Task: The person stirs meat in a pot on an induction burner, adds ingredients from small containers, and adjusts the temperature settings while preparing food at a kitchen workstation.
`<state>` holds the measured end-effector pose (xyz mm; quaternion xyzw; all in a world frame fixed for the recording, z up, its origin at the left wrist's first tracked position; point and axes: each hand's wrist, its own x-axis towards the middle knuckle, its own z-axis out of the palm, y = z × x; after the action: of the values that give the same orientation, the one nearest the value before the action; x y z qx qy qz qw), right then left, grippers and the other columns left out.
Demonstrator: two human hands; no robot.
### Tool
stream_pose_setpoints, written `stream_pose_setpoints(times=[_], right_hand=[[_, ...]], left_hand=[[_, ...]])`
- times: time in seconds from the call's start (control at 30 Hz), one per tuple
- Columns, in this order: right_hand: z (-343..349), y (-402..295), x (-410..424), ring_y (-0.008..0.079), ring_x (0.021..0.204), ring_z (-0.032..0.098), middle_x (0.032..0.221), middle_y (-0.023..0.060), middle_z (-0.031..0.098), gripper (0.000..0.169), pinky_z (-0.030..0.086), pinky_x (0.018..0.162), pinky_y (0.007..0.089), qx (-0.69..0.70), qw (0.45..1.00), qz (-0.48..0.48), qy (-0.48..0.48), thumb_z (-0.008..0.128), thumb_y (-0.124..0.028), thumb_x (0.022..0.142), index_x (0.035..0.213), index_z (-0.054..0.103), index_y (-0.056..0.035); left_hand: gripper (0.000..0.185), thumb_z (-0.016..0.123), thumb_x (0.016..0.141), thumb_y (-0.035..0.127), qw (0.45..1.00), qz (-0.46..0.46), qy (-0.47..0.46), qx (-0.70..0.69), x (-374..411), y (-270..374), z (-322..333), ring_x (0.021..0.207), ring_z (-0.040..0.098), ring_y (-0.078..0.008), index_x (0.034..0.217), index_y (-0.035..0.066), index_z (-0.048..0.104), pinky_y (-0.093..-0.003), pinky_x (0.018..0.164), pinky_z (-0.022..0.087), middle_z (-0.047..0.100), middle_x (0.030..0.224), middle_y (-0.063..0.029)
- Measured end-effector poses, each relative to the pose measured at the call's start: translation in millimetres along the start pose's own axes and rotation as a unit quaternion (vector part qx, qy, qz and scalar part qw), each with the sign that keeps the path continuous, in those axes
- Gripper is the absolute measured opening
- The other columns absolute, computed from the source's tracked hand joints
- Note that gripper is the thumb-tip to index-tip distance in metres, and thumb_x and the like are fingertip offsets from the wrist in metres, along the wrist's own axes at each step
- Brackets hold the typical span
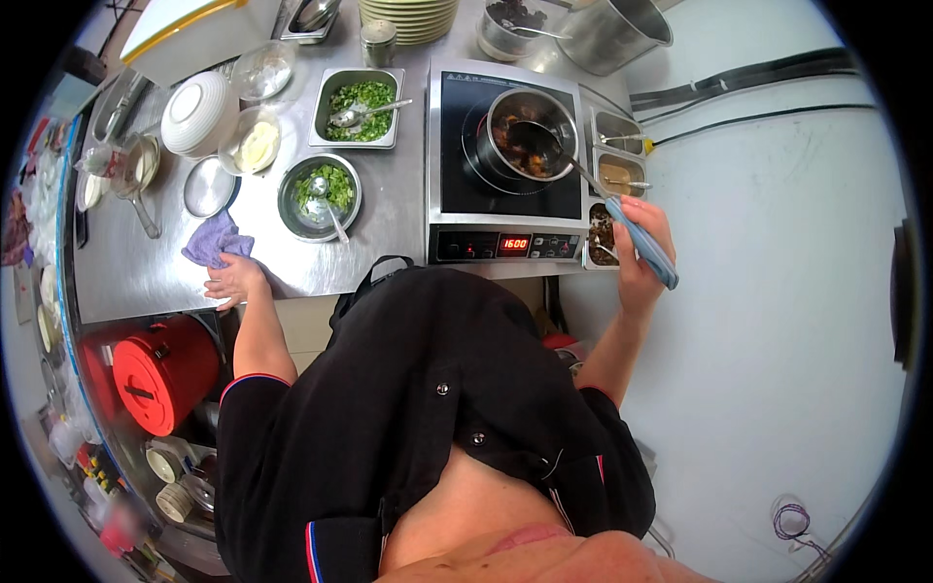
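My right hand (640, 240) is closed around the blue handle of a ladle (641, 244). Its dark bowl rests inside a steel pot (568, 138) holding brown liquid with reddish-orange pieces. The pot sits on an induction cooker (459, 186) with a lit red display. Over the counter's front edge, my left hand (237, 283) has its fingers apart, right beside a crumpled purple cloth (216, 240); whether it touches the cloth I cannot tell. A steel bowl (284, 218) of chopped greens with a spoon stands between my left hand and the cooker.
Behind that bowl is a square steel pan (315, 135) of chopped scallions. A small round lid (208, 187), a ribbed white bowl (197, 113) and a stack of plates (408, 22) share the steel counter (146, 277). Condiment pans (619, 175) line the cooker's right side, against the wall (765, 218).
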<state>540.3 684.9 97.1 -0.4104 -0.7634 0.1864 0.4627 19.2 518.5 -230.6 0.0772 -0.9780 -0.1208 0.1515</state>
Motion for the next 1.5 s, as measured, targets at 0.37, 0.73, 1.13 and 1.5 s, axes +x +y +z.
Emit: stream_pose_setpoints(times=[0.37, 0.73, 1.13, 1.5], right_hand=[[22.6, 16.1, 7.4, 0.0219, 0.092, 0.061, 0.1, 0.015, 0.063, 0.017, 0.047, 0.083, 0.0309, 0.02, 1.0, -0.011, 0.008, 0.063, 0.003, 0.079, 0.096, 0.063, 0.0021], [33.2, 19.0, 14.9, 0.021, 0.085, 0.062, 0.094, 0.0124, 0.064, 0.014, 0.048, 0.077, 0.0299, -0.05, 0.995, 0.032, 0.085, 0.063, 0.003, 0.079, 0.093, 0.064, 0.0017], [50.1, 0.9, 21.4, 0.0246, 0.085, 0.062, 0.095, 0.0134, 0.063, 0.019, 0.049, 0.075, 0.031, -0.065, 0.997, -0.04, 0.011, 0.066, 0.002, 0.076, 0.094, 0.064, -0.0015], [25.4, -23.5, 14.6, 0.0251, 0.083, 0.062, 0.098, 0.0129, 0.061, 0.024, 0.049, 0.072, 0.0313, -0.058, 0.987, -0.055, -0.139, 0.066, 0.004, 0.073, 0.095, 0.064, -0.0024]], left_hand=[[0.054, 0.042, 0.09, 0.052, 1.0, 0.007, 0.018, -0.002, 0.5, -1.8, 8.6, 0.137, 0.025, -0.0338, 0.129, 0.015, 0.048, -0.0634, 0.107, 0.012, 0.041, 0.138, -0.0131], [0.054, 0.043, 0.09, 0.051, 1.0, 0.003, 0.003, -0.017, 0.4, -3.2, 4.0, 0.138, 0.022, -0.0343, 0.129, 0.014, 0.048, -0.0638, 0.107, 0.011, 0.038, 0.14, -0.0138], [0.055, 0.044, 0.089, 0.051, 1.0, 0.004, 0.002, -0.028, -0.4, -2.8, 2.4, 0.138, 0.021, -0.0342, 0.129, 0.013, 0.047, -0.0632, 0.107, 0.011, 0.038, 0.139, -0.0143], [0.055, 0.043, 0.09, 0.051, 1.0, 0.004, 0.008, -0.011, 0.8, -2.9, 5.8, 0.138, 0.023, -0.0336, 0.129, 0.013, 0.047, -0.0626, 0.107, 0.01, 0.038, 0.14, -0.0148]])
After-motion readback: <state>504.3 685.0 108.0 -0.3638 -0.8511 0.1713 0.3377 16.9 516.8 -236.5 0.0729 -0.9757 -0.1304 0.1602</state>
